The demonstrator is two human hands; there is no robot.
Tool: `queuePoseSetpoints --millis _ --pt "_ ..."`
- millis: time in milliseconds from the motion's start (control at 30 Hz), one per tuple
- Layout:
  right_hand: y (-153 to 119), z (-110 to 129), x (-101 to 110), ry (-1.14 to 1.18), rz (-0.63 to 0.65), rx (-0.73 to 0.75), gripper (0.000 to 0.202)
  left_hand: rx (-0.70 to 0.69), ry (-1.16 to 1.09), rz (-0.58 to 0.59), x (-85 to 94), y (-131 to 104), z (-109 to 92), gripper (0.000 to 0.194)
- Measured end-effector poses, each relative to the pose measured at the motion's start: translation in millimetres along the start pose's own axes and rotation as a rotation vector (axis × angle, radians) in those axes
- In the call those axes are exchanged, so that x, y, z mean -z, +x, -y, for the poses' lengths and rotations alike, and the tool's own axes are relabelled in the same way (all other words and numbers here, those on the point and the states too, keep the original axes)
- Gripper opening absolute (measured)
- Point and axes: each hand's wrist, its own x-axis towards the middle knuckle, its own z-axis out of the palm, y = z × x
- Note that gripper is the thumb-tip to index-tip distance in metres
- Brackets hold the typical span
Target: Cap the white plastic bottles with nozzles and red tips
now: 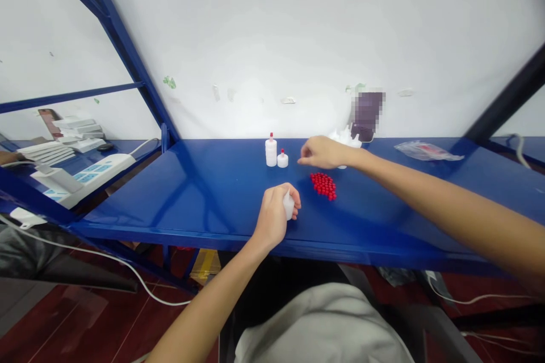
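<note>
My left hand (275, 212) is wrapped round a small white bottle (289, 206) near the front edge of the blue table (213, 198). Above the table, my right hand (320, 153) has its fingers bent together; whether anything is between them is too small to tell. Just below that hand lies a cluster of small red caps (323, 185). Left of it stand a stack of white containers with a red tip (271, 153) and a single white bottle with a red cap (283, 159). White nozzled bottles (346, 137) are partly hidden behind my right wrist.
A plastic bag (428, 151) with something red lies at the right. A dark, partly pixelated object (367, 116) leans against the wall. Blue metal posts (123, 45) frame the table. At the left are a power strip (93, 176), white boxes and cables.
</note>
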Motion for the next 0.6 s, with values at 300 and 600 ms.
queuePoseSetpoints --millis 300,600 --pt "-14.5 -4.8 3.2 -0.054 0.208 -0.044 0.025 0.014 0.027 0.012 -0.5 -0.6 0.9 0.043" --pt "-21.8 24.1 12.7 0.202 0.078 0.022 0.017 0.014 -0.025 -0.032 -1.5 0.0 1.2 0.043"
